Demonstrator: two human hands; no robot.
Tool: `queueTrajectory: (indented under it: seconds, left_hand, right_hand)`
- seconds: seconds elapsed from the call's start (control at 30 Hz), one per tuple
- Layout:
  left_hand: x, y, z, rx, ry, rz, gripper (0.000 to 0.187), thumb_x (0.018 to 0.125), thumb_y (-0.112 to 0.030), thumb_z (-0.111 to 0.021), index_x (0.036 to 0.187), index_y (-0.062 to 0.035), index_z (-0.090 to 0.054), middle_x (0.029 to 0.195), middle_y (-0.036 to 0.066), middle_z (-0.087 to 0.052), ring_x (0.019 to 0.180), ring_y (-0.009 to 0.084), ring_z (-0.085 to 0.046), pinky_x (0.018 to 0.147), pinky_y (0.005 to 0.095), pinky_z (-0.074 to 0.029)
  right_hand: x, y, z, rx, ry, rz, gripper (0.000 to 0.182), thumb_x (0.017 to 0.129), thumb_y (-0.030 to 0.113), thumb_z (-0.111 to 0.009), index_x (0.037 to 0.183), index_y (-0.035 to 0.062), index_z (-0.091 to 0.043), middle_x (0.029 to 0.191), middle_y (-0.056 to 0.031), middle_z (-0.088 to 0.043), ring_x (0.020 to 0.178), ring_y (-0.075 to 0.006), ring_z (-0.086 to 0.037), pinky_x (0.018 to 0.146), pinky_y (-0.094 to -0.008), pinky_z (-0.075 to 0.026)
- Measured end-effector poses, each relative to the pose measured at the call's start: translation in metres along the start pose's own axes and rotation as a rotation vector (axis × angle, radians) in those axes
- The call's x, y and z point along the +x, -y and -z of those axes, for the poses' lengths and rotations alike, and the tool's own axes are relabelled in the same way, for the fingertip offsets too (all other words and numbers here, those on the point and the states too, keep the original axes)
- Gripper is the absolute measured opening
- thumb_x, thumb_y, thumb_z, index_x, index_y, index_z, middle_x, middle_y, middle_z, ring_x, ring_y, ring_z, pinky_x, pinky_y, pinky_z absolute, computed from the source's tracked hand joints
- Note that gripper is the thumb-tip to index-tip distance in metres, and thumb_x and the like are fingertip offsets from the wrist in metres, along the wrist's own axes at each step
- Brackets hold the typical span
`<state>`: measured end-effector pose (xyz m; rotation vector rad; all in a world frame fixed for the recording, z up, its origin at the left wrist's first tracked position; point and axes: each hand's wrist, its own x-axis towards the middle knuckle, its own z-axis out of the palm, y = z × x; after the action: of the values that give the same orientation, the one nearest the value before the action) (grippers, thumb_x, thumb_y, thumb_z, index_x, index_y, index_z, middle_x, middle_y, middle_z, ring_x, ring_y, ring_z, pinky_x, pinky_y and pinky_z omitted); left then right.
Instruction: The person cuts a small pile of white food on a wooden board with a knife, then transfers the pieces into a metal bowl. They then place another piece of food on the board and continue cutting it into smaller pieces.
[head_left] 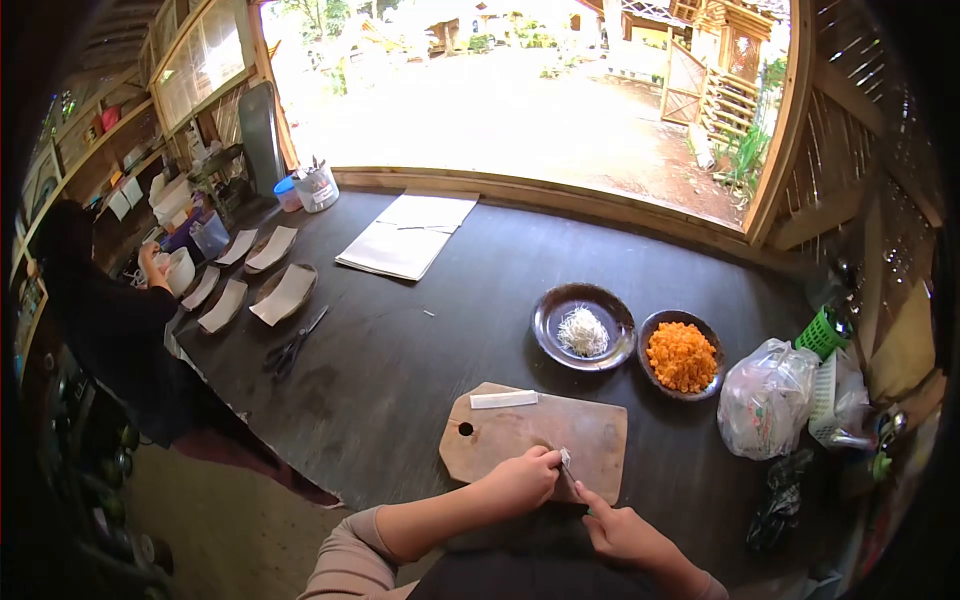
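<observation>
A wooden cutting board [590, 430] lies in front of me. My left hand [524, 480] is closed at its middle, fingertips pressed on a small white piece [566, 456]. My right hand [628, 538] grips a knife [569, 478], its blade slanting up against the white piece beside the left fingertips. Along the board's far edge rests a white rectangular strip [504, 399]. Beyond the board, a dark plate [545, 340] bears a heap of thin white shreds [583, 331]. To its right, a dark bowl [712, 388] holds crumbly orange food [683, 357].
Right of the bowl are a tied plastic bag [768, 400] and a green basket [822, 334]. Scissors [292, 345], several paper-lined dishes [287, 298] and stacked white sheets [408, 235] lie toward the left and back. A person [110, 310] in dark clothing stands at the left.
</observation>
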<state>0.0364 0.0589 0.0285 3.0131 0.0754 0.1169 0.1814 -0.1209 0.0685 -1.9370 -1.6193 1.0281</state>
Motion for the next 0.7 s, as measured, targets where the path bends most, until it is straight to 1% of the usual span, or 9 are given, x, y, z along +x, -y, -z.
queueTrajectory:
  seconds: [0.07, 0.1, 0.17, 0.2, 0.3, 0.4, 0.5, 0.57, 0.7]
  left_hand:
    - [-0.002, -0.001, -0.004, -0.061, -0.027, 0.000, 0.018, 0.082, -0.018, -0.061, 0.071, -0.0056, -0.067, 0.084, 0.002, -0.063, 0.100, 0.0211, -0.053, 0.090, 0.0312, -0.046]
    - [-0.003, -0.002, -0.006, -0.070, -0.021, -0.002, 0.018, 0.082, -0.018, -0.061, 0.071, -0.0056, -0.067, 0.084, 0.002, -0.063, 0.100, 0.0211, -0.053, 0.090, 0.0312, -0.046]
    - [-0.003, 0.001, -0.007, -0.088, -0.069, -0.027, 0.019, 0.082, -0.018, -0.060, 0.069, -0.0054, -0.066, 0.081, 0.003, -0.063, 0.099, 0.0213, -0.052, 0.089, 0.0316, -0.046]
    - [-0.002, 0.001, -0.004, -0.088, -0.069, -0.033, 0.019, 0.082, -0.018, -0.060, 0.069, -0.0054, -0.066, 0.081, 0.003, -0.063, 0.099, 0.0213, -0.052, 0.089, 0.0316, -0.046]
    - [-0.001, 0.000, 0.002, 0.000, -0.027, -0.112, 0.021, 0.081, -0.018, -0.060, 0.067, -0.0049, -0.066, 0.078, 0.004, -0.062, 0.099, 0.0217, -0.053, 0.089, 0.0322, -0.046]
    - [-0.001, 0.000, -0.003, 0.100, -0.055, -0.145, 0.021, 0.081, -0.019, -0.059, 0.065, -0.0047, -0.065, 0.078, 0.004, -0.062, 0.099, 0.0216, -0.052, 0.089, 0.0325, -0.046]
    - [-0.001, 0.000, -0.005, 0.035, -0.058, -0.117, 0.022, 0.081, -0.019, -0.059, 0.066, -0.0045, -0.065, 0.077, 0.004, -0.061, 0.098, 0.0218, -0.052, 0.090, 0.0321, -0.046]
    - [-0.003, -0.002, -0.012, -0.200, -0.143, 0.031, 0.022, 0.084, -0.017, -0.059, 0.067, -0.0038, -0.064, 0.080, 0.006, -0.061, 0.099, 0.0230, -0.053, 0.090, 0.0333, -0.046]
    - [-0.003, -0.002, -0.007, -0.192, -0.064, 0.015, 0.021, 0.086, -0.015, -0.059, 0.070, -0.0033, -0.063, 0.087, 0.009, -0.061, 0.101, 0.0242, -0.053, 0.090, 0.0349, -0.047]
  right_hand:
    - [0.004, -0.003, -0.007, -0.025, -0.084, 0.050, 0.059, 0.094, 0.015, -0.051, 0.150, 0.0112, -0.032, 0.076, -0.0283, -0.064, 0.068, -0.0443, -0.065, 0.067, -0.0530, -0.053]
    - [0.006, -0.006, -0.013, -0.019, -0.079, 0.040, 0.059, 0.094, 0.015, -0.051, 0.150, 0.0112, -0.032, 0.076, -0.0283, -0.064, 0.068, -0.0443, -0.065, 0.067, -0.0530, -0.053]
    - [0.010, -0.014, -0.024, -0.168, -0.150, 0.067, 0.060, 0.094, 0.015, -0.052, 0.150, 0.0121, -0.032, 0.076, -0.0278, -0.064, 0.066, -0.0443, -0.065, 0.067, -0.0537, -0.052]
    - [0.009, -0.011, -0.021, -0.167, -0.156, 0.063, 0.060, 0.094, 0.015, -0.052, 0.150, 0.0121, -0.032, 0.076, -0.0278, -0.064, 0.066, -0.0443, -0.065, 0.067, -0.0537, -0.052]
    - [-0.001, 0.001, -0.006, -0.064, -0.108, 0.031, 0.059, 0.094, 0.016, -0.053, 0.149, 0.0126, -0.034, 0.074, -0.0264, -0.065, 0.064, -0.0433, -0.065, 0.064, -0.0533, -0.052]
    - [-0.005, 0.000, -0.003, -0.006, -0.049, -0.030, 0.058, 0.093, 0.016, -0.053, 0.149, 0.0161, -0.036, 0.071, -0.0287, -0.062, 0.067, -0.0466, -0.064, 0.069, -0.0526, -0.053]
    - [-0.001, -0.011, -0.015, -0.018, -0.060, -0.003, 0.059, 0.093, 0.015, -0.054, 0.149, 0.0155, -0.036, 0.070, -0.0277, -0.062, 0.065, -0.0457, -0.064, 0.067, -0.0516, -0.053]
    - [0.006, -0.019, -0.025, -0.130, -0.165, 0.114, 0.061, 0.093, 0.016, -0.053, 0.150, 0.0126, -0.033, 0.071, -0.0276, -0.063, 0.060, -0.0434, -0.064, 0.058, -0.0517, -0.053]
    - [0.005, -0.011, -0.020, -0.144, -0.151, 0.063, 0.060, 0.092, 0.014, -0.055, 0.149, 0.0147, -0.036, 0.073, -0.0289, -0.063, 0.065, -0.0457, -0.064, 0.066, -0.0526, -0.053]
